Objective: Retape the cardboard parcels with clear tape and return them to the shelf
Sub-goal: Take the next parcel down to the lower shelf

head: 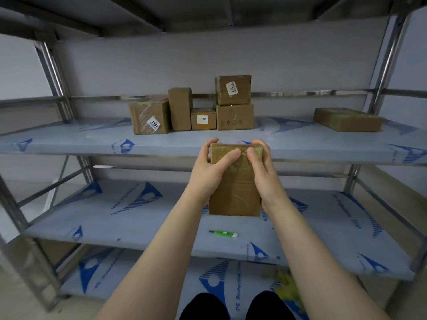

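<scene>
Above the knees (203,306), my left hand (208,174) and right hand (265,174) both clasp the parcel (235,195), upright just before the shelf (323,144) edge; I fear slick tape could let it slip.

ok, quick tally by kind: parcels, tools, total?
Parcels on shelf: 6
Held parcel, in left hand and right hand: 1
Green tool: 1
Total: 8
</scene>
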